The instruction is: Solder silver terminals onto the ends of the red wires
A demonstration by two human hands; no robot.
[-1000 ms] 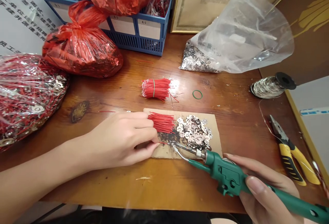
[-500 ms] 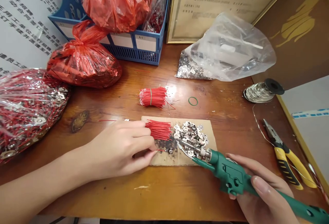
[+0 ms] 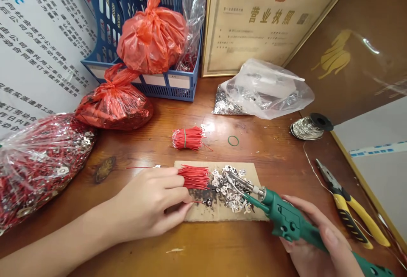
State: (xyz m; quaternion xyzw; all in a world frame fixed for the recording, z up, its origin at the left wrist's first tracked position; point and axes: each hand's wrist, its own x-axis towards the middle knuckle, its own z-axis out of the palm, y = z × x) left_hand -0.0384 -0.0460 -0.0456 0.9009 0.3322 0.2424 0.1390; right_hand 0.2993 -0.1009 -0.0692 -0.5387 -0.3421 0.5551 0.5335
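Note:
My left hand [image 3: 159, 200] pinches a short red wire [image 3: 197, 201] whose far end meets a small metal terminal [image 3: 208, 202] on the cardboard [image 3: 197, 214]. My right hand [image 3: 321, 234] is wrapped round a green soldering tool [image 3: 286, 217]. The tool's metal tip [image 3: 229, 177] is over a pile of silvery terminals [image 3: 235, 192], apart from the wired terminal. Loose red wires [image 3: 194, 177] lie side by side on the cardboard, just beyond my left fingers. Behind the cardboard sits a banded bundle of red wires [image 3: 188, 137].
Pliers [image 3: 341, 196] and a solder spool [image 3: 307, 128] lie at the right. A green rubber band [image 3: 233, 140] and a clear bag of metal parts [image 3: 254, 92] are farther back. Filled bags [image 3: 47, 158] and a blue rack [image 3: 152, 86] stand at the left and back.
The camera view has tilted up, so the table things appear lower. The soldering tool's tip has moved away from the wired terminal, over the pile. My left hand still pinches the wire.

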